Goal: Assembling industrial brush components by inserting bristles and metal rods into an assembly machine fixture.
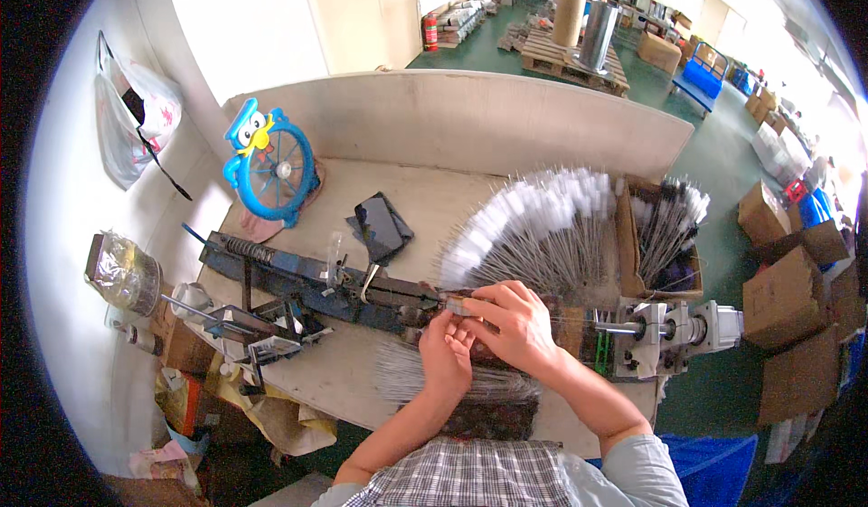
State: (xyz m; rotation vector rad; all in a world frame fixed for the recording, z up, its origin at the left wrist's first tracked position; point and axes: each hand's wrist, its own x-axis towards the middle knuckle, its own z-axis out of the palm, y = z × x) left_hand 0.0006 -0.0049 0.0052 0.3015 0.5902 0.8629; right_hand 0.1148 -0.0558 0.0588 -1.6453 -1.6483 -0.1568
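Both hands meet at the middle of a bench machine. My left hand (447, 355) has its fingers curled and its thumb pointing up. My right hand (514, 323) comes over from the right, fingers bent and pressed together. Between the fingertips is a small greyish piece (459, 306) at the end of the machine's dark rail (398, 292); its kind is not clear. Just behind the hands, white-tipped wire brushes (542, 213) lie fanned out. A bundle of thin wire stems (407, 370) lies in front, partly covered by my left forearm.
A metal spindle unit (674, 331) stands at the bench's right end, near a cardboard box (631, 240) of dark-tipped brushes. Behind the rail lie a dark phone-like slab (384, 227) and a blue cartoon-duck fan (276, 168). A low panel (461, 114) borders the far edge.
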